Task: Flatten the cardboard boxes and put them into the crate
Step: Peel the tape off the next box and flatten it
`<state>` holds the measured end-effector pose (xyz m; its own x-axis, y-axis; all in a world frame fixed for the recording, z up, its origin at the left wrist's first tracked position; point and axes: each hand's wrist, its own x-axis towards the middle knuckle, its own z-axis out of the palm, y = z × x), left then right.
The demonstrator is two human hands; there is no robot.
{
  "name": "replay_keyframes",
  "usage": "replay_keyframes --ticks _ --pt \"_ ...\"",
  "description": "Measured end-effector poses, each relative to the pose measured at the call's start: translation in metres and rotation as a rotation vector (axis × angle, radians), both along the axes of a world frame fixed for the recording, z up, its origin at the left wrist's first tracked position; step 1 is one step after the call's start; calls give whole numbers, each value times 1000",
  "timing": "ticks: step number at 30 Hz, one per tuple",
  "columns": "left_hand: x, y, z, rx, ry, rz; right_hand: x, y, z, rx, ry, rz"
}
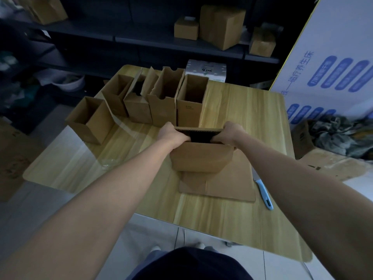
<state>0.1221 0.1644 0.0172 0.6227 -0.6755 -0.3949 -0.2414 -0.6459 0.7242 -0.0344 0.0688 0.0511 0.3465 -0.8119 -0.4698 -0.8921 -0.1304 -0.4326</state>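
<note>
- At the middle of the table (232,219): box (201,156) standing on flattened cardboard (228,186).
- Left hand (171,134) gripping its left rim, fingers curling inside.
- Right hand (230,133) gripping its right rim likewise.
- Far left: open boxes (191,106) standing in a row.
- Near right: knife (264,193) lying beside the cardboard.

Bare forearms (113,178), dark navy top (191,263), grey-blue trousers (150,259), pale footwear (155,248).
</note>
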Motion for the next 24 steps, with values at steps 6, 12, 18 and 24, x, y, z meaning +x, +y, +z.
replay_keyframes --ticks 6,12,18,24 --pt "5 6 -4 -108 -55 50 -14 -14 13 559 -335 -30" --pt "6 11 11 -334 -112 -45 -5 -17 11 505 -386 -146" --pt "15 25 14 -571 -133 -233 -8 -17 13 424 -363 -184" --pt "14 33 22 -619 -228 -421 -4 -15 9 304 -289 -219"
